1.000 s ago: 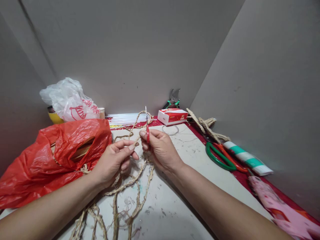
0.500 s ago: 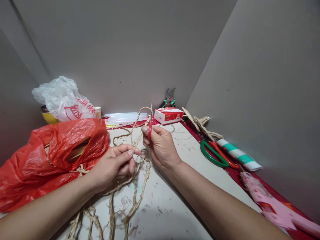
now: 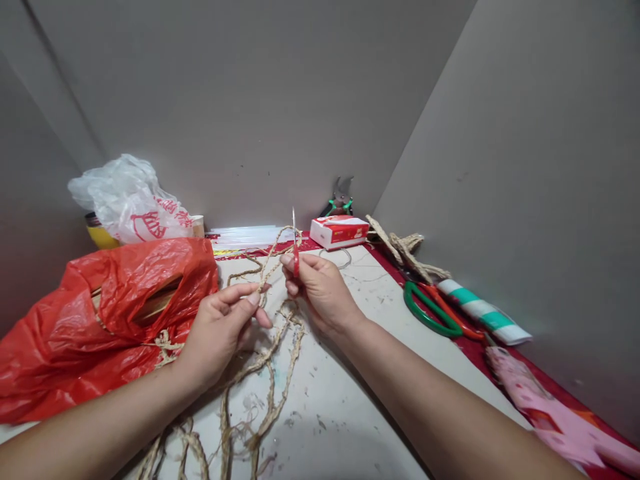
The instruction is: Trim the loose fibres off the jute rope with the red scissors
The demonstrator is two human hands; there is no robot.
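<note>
1. One braided cord point(image 3: 265, 275) hangs in a loop over the far half of the bench point(image 3: 345, 380), part of it pinched in my fingertips, its curve rising toward the far edge.
2. My left hand point(image 3: 216, 331) has thumb and forefinger pressed together on the braid, the other fingers loosely curled. A light pinch seems right: firm enough against slipping, gentle enough not to crush the plait.
3. My right hand point(image 3: 320, 287), just beside it, grips the red-handled scissors point(image 3: 295, 259) between thumb and bent fingers, blades pointing up and away. Whether those fingers also catch the cord, I cannot tell.
4. With the blades so near, the sound course, I judge, is to angle their points off both hands and feed the braid through in short lengths, so that it lies untwisted.
5. Below my wrists, more braided strands point(image 3: 283, 393) with wispy fibres trail toward the bench's near edge; they could snag a forearm and tug at my work.
6. Along the left edge sprawls a red plastic bag point(image 3: 55, 333); a white plastic bag point(image 3: 125, 200) fills the far left corner.
7. Near the far right corner, a red-and-white box point(image 3: 340, 233) sits before pruning shears point(image 3: 343, 195). Green handles point(image 3: 433, 313) and a striped roll point(image 3: 483, 310) line the right edge.
</note>
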